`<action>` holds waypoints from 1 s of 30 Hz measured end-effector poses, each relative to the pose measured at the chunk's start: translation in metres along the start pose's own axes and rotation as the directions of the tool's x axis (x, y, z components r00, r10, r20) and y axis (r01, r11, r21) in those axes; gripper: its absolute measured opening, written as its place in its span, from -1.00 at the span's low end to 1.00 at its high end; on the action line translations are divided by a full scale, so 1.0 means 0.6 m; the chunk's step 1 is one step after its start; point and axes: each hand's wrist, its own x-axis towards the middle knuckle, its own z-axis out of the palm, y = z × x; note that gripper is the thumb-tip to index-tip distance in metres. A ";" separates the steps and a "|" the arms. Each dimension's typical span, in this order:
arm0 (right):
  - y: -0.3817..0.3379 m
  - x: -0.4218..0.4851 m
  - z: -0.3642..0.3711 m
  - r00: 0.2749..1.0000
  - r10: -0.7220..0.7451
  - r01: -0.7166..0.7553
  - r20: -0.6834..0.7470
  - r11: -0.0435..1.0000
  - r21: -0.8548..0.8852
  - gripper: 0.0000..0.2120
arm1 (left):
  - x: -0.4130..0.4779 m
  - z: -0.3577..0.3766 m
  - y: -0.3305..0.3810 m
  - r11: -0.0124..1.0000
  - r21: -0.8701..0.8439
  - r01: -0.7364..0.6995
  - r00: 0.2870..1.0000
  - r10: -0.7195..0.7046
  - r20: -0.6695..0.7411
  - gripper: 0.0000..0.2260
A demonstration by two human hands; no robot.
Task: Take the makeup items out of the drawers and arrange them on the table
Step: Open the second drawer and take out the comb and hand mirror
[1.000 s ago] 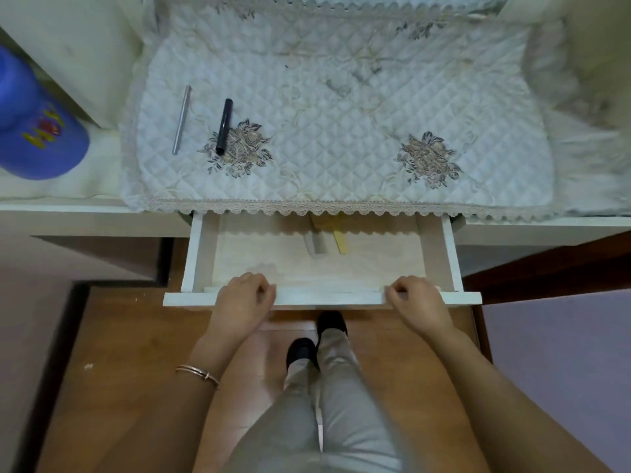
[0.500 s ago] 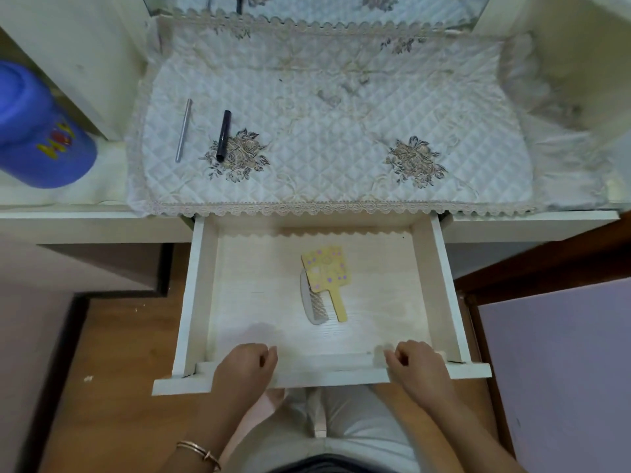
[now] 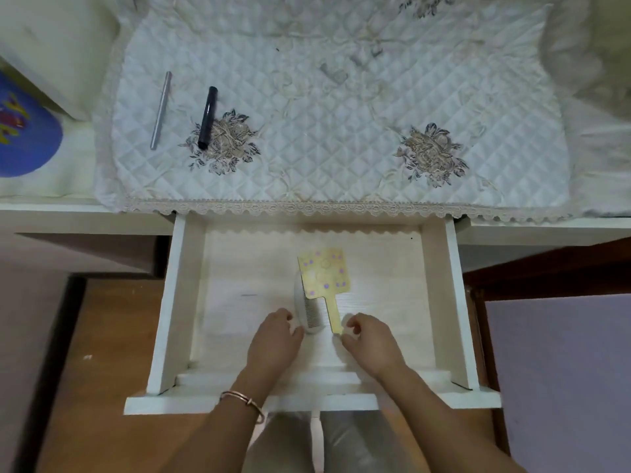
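Note:
The white drawer (image 3: 179,302) is pulled far out under the table edge. Inside lie a yellow hand mirror (image 3: 324,274) with purple dots and a white comb (image 3: 307,308) partly under it. My left hand (image 3: 275,343) is inside the drawer, its curled fingertips just left of the comb's near end. My right hand (image 3: 370,343) is at the tip of the mirror's handle, fingers curled; neither hand clearly grips anything. On the quilted table cloth (image 3: 341,107) lie a silver pencil (image 3: 161,109) and a black tube (image 3: 207,117).
A blue cap (image 3: 24,131) sits on the shelf at far left. The table cloth's lace edge hangs over the drawer's back. Wooden floor lies below, a purple surface (image 3: 560,370) at right. My legs are under the drawer front.
The drawer was pulled out fully, which revealed the mirror and comb. Both hands left the drawer front and moved in beside the two items.

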 end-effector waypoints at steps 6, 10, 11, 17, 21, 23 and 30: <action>-0.027 0.069 0.046 0.995 0.014 -0.015 -0.095 1.000 -0.016 -0.64 | 0.055 0.044 0.041 0.994 -0.087 0.067 0.986 -0.079 -0.146 -0.57; -0.029 0.080 0.055 0.988 0.055 -0.059 -0.146 0.998 -0.022 -0.67 | 0.063 0.050 0.049 0.992 -0.090 0.083 0.979 -0.098 -0.179 -0.52; -0.030 0.080 0.053 0.987 0.077 -0.076 -0.143 0.997 0.014 -0.67 | 0.066 0.050 0.048 0.990 -0.108 0.094 0.978 -0.112 -0.175 -0.52; -0.023 0.073 0.025 0.996 0.085 -0.075 -0.030 0.966 0.248 -0.59 | 0.062 0.024 0.035 0.957 -0.267 0.111 0.982 -0.147 -0.120 -0.76; -0.023 0.043 -0.013 0.994 0.082 -0.107 0.073 0.869 0.482 -0.64 | 0.018 -0.026 0.030 0.905 -0.423 0.035 0.983 -0.108 -0.150 -0.91; -0.030 0.020 -0.040 0.992 -0.017 -0.047 0.127 0.870 0.490 -0.70 | -0.009 -0.061 0.026 0.879 -0.477 -0.022 0.984 -0.065 -0.164 -0.88; -0.140 0.014 -0.137 0.969 -0.245 0.191 -0.010 0.726 0.661 -0.83 | -0.011 -0.215 0.079 0.756 -0.598 -0.267 0.931 0.040 -0.364 -0.82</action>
